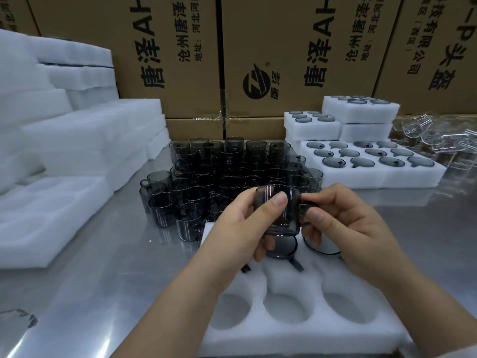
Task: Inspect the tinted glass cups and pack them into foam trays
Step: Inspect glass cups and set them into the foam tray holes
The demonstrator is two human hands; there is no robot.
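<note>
A: Risk here?
B: The cup (277,210) is held above the foam tray (296,334), left hand (232,228) wrapped round its body, right hand (343,218) pinching the handle. Slick glass, so a slack pinch could likely drop it onto the seated cups (321,248) right beneath and chip them.
A: Counts?
B: One cup held. Under the hands: two seated cups seen, maybe a third hidden; three empty holes (285,310) nearest the person. Full tray (418,178) beyond the right hand: twelve. Loose pile (219,174) beyond both hands: too many to count.
</note>
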